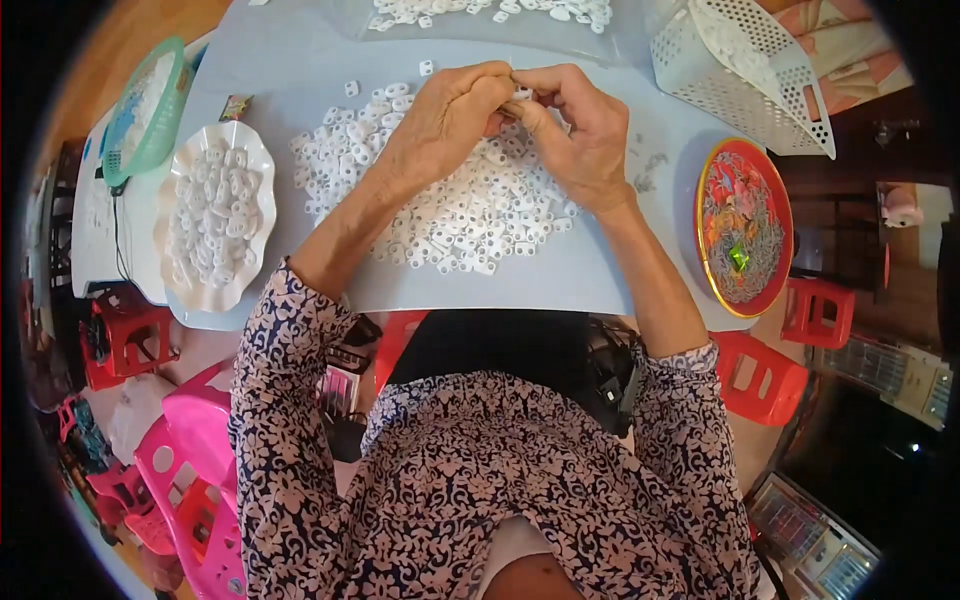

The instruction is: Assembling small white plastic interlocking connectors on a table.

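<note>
Together, the curled left hand [452, 108] and right hand [585, 132] pinch a white piece [523, 93] above a white pile [462, 225]

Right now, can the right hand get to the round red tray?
Probably yes: the round red tray lies right of the right hand, and nothing tall seems to stand between them. That hand looks busy, though, pinching something small beside the left hand.

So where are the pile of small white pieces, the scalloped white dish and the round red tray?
Pile of small white pieces [465, 224]: head view, middle of the pile.
Scalloped white dish [204, 298]: head view, lower rim.
Round red tray [784, 232]: head view, right inner wall.
</note>
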Tool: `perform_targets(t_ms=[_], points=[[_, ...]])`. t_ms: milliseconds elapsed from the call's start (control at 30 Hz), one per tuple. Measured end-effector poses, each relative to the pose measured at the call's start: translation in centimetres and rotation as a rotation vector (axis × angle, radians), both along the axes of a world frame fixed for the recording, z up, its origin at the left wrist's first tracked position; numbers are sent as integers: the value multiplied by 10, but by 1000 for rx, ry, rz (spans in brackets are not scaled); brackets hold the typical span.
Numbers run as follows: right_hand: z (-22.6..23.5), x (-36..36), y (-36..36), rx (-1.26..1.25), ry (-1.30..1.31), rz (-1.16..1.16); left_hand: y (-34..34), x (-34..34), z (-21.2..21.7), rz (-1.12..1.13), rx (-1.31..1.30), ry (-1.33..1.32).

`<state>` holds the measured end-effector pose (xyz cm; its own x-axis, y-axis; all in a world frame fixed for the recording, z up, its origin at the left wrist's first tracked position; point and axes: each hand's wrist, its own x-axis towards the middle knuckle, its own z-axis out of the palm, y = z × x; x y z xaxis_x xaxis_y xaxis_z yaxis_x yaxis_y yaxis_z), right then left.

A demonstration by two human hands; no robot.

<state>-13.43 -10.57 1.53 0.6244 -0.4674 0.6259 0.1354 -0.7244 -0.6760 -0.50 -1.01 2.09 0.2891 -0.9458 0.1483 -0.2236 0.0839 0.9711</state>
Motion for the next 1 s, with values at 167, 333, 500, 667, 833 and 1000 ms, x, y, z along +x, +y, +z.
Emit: perform_targets(t_ms=[167,333,500,667,833,1000], points=[[1,-3,-2,-40,-1,-6,-1,-5,3,20,28,40],[-1,-2,-1,-57,21,14,0,-1,-2,13,37,-46],[3,-4,-3,-28,62,15,-3,-2,-2,13,20,13],[-3,-3,-6,-22,54,5,1,-9,4,41,37,4],[1,-6,-4,134,50,88,1,-9,3,37,25,32],[3,-5,-11,552,86,235,1,2,-5,5,4,9]])
